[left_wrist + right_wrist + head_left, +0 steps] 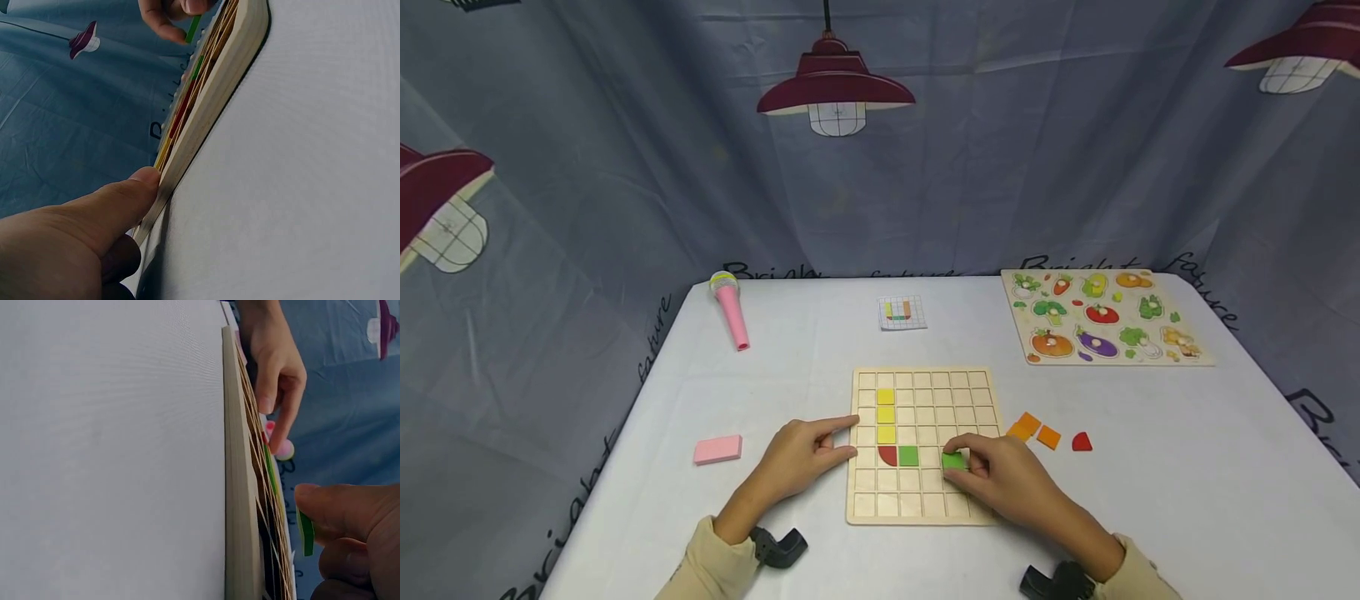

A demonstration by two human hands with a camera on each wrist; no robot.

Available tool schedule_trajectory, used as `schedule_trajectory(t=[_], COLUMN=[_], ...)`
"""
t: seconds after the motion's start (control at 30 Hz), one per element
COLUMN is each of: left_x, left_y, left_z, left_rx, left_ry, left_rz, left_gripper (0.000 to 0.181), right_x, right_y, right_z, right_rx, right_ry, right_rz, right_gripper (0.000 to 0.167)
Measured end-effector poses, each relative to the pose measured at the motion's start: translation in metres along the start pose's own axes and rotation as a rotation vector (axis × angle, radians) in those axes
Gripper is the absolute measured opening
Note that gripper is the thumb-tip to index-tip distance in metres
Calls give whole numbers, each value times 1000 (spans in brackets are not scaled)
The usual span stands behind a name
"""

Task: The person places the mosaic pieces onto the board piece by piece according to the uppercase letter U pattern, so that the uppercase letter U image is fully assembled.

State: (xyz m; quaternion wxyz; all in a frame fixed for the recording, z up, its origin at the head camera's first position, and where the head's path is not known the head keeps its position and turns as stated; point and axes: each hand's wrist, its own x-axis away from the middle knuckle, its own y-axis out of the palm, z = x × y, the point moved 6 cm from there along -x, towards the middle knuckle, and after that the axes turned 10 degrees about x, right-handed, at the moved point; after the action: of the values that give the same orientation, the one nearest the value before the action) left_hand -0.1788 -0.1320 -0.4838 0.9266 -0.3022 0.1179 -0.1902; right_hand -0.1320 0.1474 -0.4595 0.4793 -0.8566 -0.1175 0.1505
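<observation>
A wooden grid board (pixel 917 504) lies on the table in front of me. In its cells sit several yellow square tiles (pixel 886 415) in a column, a red quarter-round tile (pixel 887 456) below them and a green square tile (pixel 908 456) to the right of that. My right hand (pixel 1000 479) pinches another green tile (pixel 953 461) between thumb and fingers. The right wrist view shows this green tile (pixel 305 532) held above the board, apart from it. My left hand (pixel 797 457) touches the board's left edge with extended thumb and index finger; its thumb (pixel 119 197) rests at the rim.
Orange tiles (pixel 1048 437) and a red tile (pixel 1082 442) lie right of the board. A small pattern card (pixel 902 313) is behind it. A vegetable puzzle (pixel 1105 321) stands back right, a pink toy microphone (pixel 731 312) back left. A pink block (pixel 718 450) lies left.
</observation>
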Motion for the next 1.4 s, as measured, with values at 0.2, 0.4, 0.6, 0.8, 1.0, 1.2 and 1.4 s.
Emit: schedule_trajectory(t=[0.2, 0.4, 0.6, 0.8, 1.0, 1.2, 1.4], left_x=[0, 0, 0, 0, 2, 1, 0], left_y=[0, 1, 1, 0, 1, 0, -2], left_z=[-1, -1, 0, -1, 0, 0, 2], left_rx=[-8, -2, 2, 1, 6, 4, -5], left_ry=[-16, -31, -19, -11, -5, -5, -13], left_rz=[-7, -14, -5, 5, -3, -2, -4], left_gripper=[44, 45, 45, 44, 44, 44, 43], right_x=[-11, -18, -20, -21, -19, -17, -5], right_y=[9, 14, 16, 20, 24, 15, -6], right_z=[-5, -8, -9, -9, -10, -7, 13], right_rx=[7, 43, 65, 84, 121, 122, 77], right_ry=[-2, -15, -39, -28, -21, -13, 28], right_rz=[-10, 4, 9, 9, 5, 54, 149], right_gripper=[20, 19, 20, 21, 23, 27, 20])
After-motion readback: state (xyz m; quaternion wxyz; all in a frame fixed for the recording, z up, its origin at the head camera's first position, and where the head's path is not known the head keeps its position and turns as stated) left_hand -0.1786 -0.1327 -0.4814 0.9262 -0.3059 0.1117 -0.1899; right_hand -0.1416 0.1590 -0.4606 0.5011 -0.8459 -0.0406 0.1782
